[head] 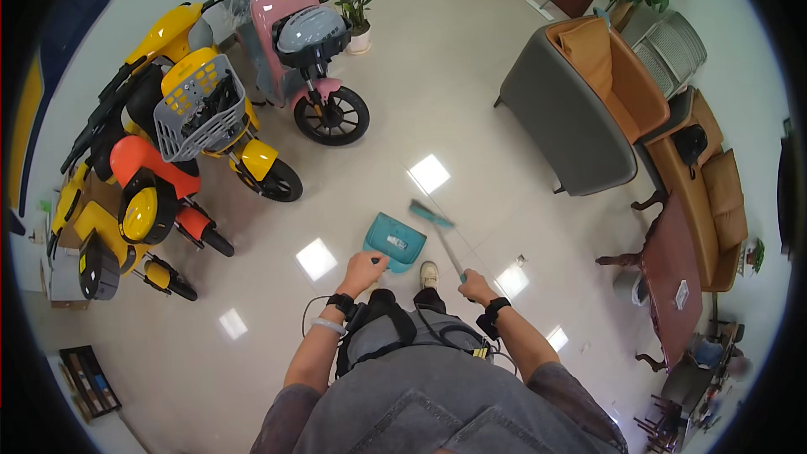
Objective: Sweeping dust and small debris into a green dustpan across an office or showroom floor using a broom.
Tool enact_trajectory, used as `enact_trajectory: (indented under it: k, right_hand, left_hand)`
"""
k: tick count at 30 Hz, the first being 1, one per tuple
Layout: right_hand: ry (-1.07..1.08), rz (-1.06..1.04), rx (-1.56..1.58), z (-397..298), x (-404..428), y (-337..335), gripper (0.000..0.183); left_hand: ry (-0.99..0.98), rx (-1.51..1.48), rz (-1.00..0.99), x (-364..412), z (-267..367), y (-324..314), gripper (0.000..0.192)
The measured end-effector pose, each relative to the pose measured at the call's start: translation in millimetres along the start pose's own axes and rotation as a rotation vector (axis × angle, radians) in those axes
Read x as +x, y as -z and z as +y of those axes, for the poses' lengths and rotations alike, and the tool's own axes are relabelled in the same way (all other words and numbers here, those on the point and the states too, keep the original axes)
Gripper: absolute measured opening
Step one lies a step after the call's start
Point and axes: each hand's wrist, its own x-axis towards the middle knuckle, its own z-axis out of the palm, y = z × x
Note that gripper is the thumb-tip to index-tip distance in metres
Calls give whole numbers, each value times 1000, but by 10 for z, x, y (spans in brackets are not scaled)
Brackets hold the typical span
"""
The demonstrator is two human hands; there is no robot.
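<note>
My left hand (364,272) grips the handle of a teal long-handled dustpan (394,241), whose pan is in front of my feet and has something pale in or on it. My right hand (477,287) is closed around the grip of a broom with a pale handle (450,251) and a teal head (431,214). The broom head lies ahead and to the right of the dustpan, apart from it, and looks slightly blurred. A small dark-and-light scrap (521,259) is on the tiled floor to the right of the broom handle.
Electric scooters in yellow, orange and pink (296,3) line the left, with potted plants (359,28) behind. On the right are a grey and tan armchair (567,107), a leather sofa (687,214), a red-brown wooden table (674,265) and a waste bin (628,285).
</note>
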Motion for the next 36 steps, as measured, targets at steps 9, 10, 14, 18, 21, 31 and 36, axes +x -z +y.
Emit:
enact_trajectory:
  k: [9,10,14,18,21,31,36]
  right_hand:
    - [-197,-176,400,-139,-473,488,48]
    - [-196,-157,415,-159,-462,505,50]
    - [-40,27,281,-215,-149,418,51]
    - [45,149,163,-312,292,182,35]
    - [91,133,-63,-416,256,-44,33]
    - [-120,-251,346,-194,-224,392,45]
    - [-92,-99,294,-328,-33,418,47]
  left_hand:
    - [1,27,-23,-64,-37,108,25]
    - [2,27,-21,-76,-55,110,25]
    - [-28,42,28,-112,-98,54,26]
    - [-53,49,21,-100,-79,-70,25]
    - [-86,51,82,-123,-91,-111,24]
    - [-26,57,207,-159,-232,83,24]
    - [29,-49,287,-293,-232,341,25]
